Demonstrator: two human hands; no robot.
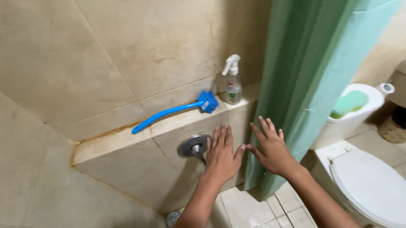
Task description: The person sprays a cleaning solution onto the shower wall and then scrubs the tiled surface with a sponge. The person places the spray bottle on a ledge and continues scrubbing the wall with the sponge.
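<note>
My left hand (222, 155) is stretched out flat with its fingers together, just to the right of a round metal shower valve (194, 145) on the tiled wall. Beside it, my right hand (271, 147) is spread open, close to the edge of a green shower curtain (319, 63). Neither hand holds anything. On the tiled ledge (122, 140) above them lies a blue long-handled brush (175, 110), and a clear spray bottle (232, 83) with a white trigger stands next to the brush head.
A white toilet (375, 184) with its lid down stands at the right, beyond the curtain. A white container (349, 112) holding something green sits beside it. A round floor drain (173, 218) lies in the tiled floor below the valve.
</note>
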